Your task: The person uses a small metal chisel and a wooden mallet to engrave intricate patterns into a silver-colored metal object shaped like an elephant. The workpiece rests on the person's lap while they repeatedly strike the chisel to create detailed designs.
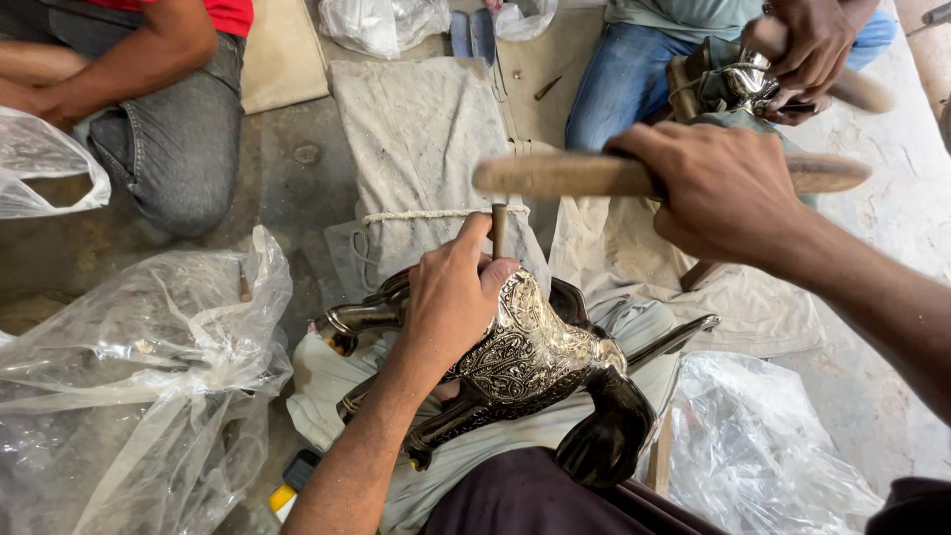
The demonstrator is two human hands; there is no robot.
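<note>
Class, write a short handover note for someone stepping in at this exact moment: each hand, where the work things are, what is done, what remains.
Left hand: pinches a small punch upright on the elephant figure in the lap.
Right hand: grips a wooden mallet, raised above the punch.
Done: silver patterned sheet covers the figure's body.
Left: legs and head look bare dark; the punching is apparently unfinished.

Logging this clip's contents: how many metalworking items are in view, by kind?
Engraved silver-and-black metal elephant figures: 2 (one in the lap, one held by the co-worker)
Wooden stick mallets: 2 (right hand holds one; co-worker's)
Small chisel punches: 1, in left hand
Total: 5
</note>
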